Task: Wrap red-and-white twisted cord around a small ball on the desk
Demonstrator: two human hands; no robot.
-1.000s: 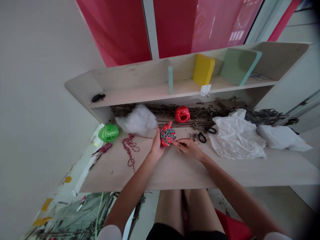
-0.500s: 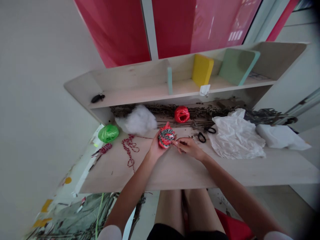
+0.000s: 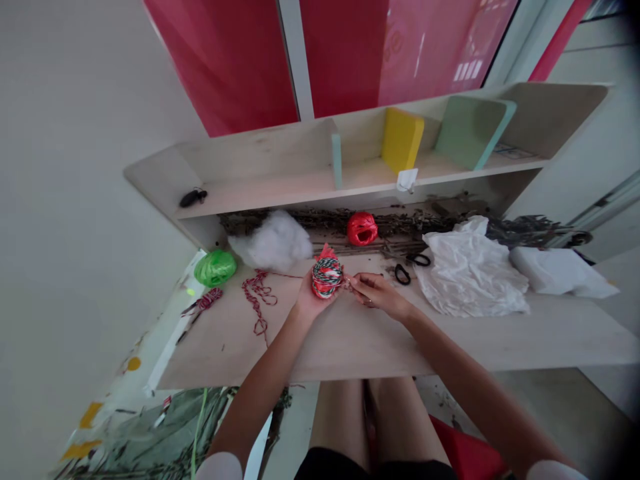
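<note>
Ball (image 3: pixel 327 278), striped: sat gripped in the cupped left hand (image 3: pixel 309 300). Right hand (image 3: pixel 379 293): pinched cord (image 3: pixel 345 283) beside it. Wadding (image 3: pixel 280 240): lay beyond.

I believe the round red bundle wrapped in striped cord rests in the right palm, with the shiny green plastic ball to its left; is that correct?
Not quite: the head view shows the bundle in the left hand; the green ball is indeed to its left.
</note>
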